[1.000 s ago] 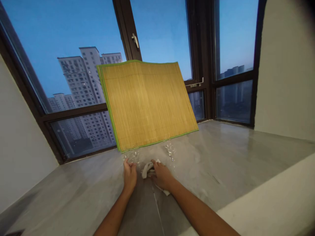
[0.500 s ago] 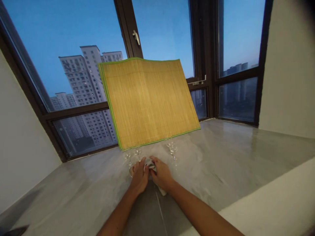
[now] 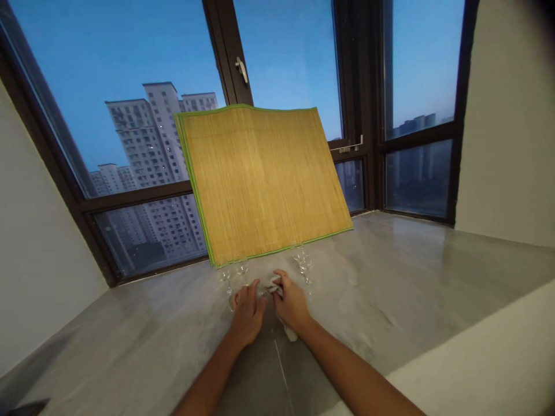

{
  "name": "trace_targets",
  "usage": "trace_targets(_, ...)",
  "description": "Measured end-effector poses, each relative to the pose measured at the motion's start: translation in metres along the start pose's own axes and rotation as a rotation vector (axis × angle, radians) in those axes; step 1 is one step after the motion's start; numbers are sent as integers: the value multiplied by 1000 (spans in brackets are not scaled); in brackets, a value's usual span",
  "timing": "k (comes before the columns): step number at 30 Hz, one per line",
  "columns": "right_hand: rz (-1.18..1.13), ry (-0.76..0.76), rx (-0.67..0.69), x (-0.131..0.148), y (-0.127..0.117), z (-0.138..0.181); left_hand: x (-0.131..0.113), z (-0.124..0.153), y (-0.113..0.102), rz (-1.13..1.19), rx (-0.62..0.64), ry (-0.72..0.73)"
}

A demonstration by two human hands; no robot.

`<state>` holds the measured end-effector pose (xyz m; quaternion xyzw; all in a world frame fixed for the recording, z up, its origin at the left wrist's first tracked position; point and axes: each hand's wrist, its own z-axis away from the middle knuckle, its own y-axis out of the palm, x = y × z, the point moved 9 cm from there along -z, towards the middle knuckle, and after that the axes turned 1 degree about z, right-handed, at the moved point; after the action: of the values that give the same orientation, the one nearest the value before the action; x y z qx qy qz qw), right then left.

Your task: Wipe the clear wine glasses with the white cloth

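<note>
The left hand (image 3: 248,312) has been brought in from beside the small glasses (image 3: 234,274) to meet the right hand (image 3: 292,303). The white cloth (image 3: 272,287), once seen lying between them, is now mostly covered by both hands.

Left hand (image 3: 248,309) and right hand (image 3: 292,304) close together; fingers curled.

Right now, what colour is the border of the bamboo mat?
Green, around the bamboo mat; it shows best in the head view.
</note>
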<state>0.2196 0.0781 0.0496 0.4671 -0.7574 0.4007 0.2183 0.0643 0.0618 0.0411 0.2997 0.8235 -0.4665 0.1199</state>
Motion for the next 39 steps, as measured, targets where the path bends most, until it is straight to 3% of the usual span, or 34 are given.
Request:
trace_targets(9,-542,-20,208,4,24,5,13,0,-7,42,-32,-29)
trace_targets(15,-557,-61,310,11,32,9,14,-2,-8,37,-44,-12)
trace_targets(22,-684,-76,405,23,36,16,-8,2,1,-11,64,50)
trace_targets(34,-724,42,328,11,40,12,-2,2,3,151,45,75)
trace_targets(39,-754,52,367,10,42,13,3,-1,0,157,60,64)
